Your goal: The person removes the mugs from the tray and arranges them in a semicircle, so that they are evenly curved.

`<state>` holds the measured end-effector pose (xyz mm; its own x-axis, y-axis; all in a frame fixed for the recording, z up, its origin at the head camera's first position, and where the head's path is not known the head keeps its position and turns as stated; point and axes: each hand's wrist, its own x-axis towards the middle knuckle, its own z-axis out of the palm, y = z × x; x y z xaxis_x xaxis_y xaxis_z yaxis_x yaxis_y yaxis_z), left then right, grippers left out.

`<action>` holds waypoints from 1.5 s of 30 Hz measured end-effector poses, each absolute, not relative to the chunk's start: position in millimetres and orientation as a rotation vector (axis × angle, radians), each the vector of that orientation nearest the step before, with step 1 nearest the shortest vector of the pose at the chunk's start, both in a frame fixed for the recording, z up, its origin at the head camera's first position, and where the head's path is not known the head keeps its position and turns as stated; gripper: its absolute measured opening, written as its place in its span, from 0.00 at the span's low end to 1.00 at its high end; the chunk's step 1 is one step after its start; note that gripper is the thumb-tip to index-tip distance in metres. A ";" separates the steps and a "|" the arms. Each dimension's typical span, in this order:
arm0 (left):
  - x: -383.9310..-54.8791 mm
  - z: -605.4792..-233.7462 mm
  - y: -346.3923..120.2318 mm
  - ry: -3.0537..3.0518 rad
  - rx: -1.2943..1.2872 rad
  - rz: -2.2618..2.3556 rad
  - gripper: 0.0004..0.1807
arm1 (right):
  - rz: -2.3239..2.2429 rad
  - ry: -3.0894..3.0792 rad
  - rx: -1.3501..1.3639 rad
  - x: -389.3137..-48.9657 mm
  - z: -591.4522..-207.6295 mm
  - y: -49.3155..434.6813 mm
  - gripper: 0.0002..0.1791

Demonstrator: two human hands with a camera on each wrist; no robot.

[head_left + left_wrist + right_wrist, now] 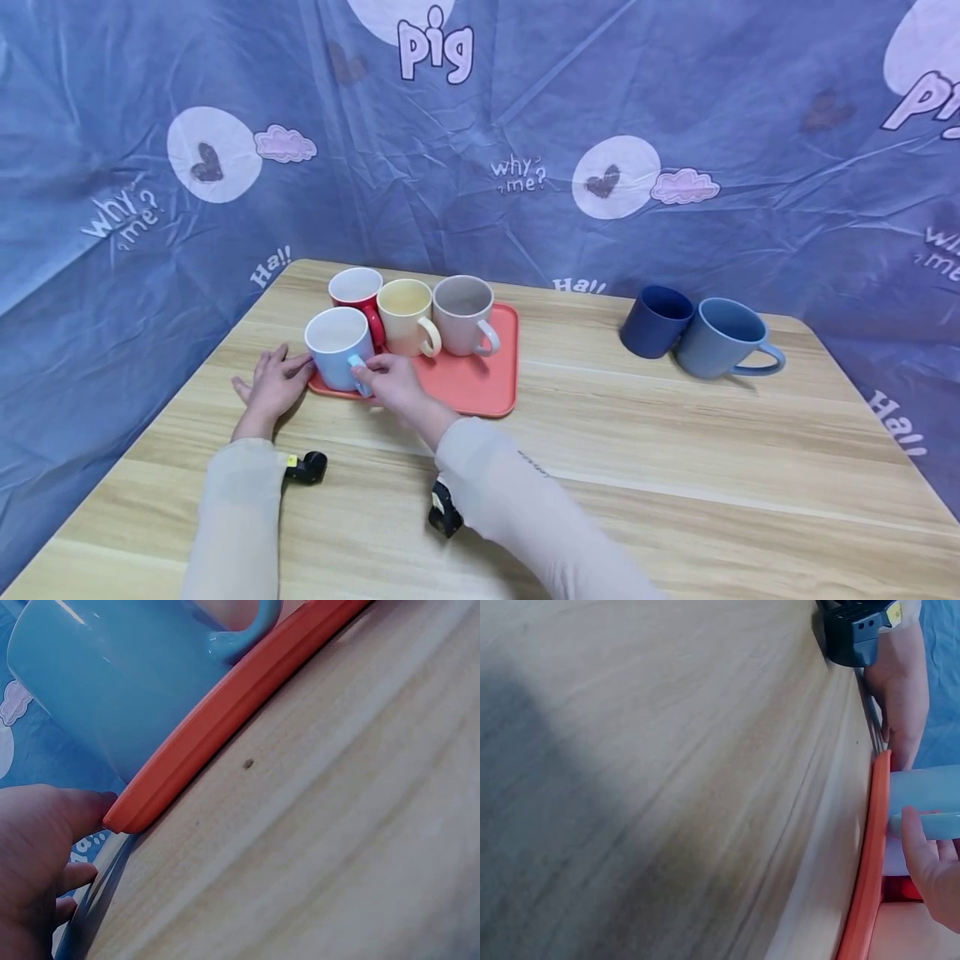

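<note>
A light blue mug (332, 354) with a white inside stands upright at the near left corner of a coral-red tray (483, 387). My right hand (399, 385) pinches its handle (941, 826) with thumb and fingers; part of the grip is hidden. Beside the tray's left corner, my left hand (273, 390) lies with fingers spread, and in the left wrist view its thumb (82, 810) touches the tray rim (199, 727). Behind the blue mug are a red mug (355, 287), a cream mug (405, 321) and a grey mug (461, 317), the latter two clearly on the tray.
At the table's far right, a dark blue cup (651, 325) stands against a larger grey-blue mug (716, 342) whose handle points right. The wooden table (600, 467) ends at a blue printed cloth (450, 167) behind and on both sides.
</note>
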<state>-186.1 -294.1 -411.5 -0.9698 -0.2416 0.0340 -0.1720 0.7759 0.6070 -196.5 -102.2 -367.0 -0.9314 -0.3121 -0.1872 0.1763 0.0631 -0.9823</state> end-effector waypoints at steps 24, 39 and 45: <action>-185.0 -410.1 -293.9 -2.846 0.318 -0.962 0.26 | -1.975 1.880 -0.055 -196.1 -370.0 -107.1 0.07; -186.6 -411.2 -294.1 -2.851 0.323 -0.963 0.26 | -1.983 1.768 -0.014 -199.8 -368.7 -105.9 0.05; -186.0 -411.6 -294.0 -2.841 0.330 -0.959 0.25 | -2.015 1.738 -0.011 -199.9 -372.0 -106.2 0.06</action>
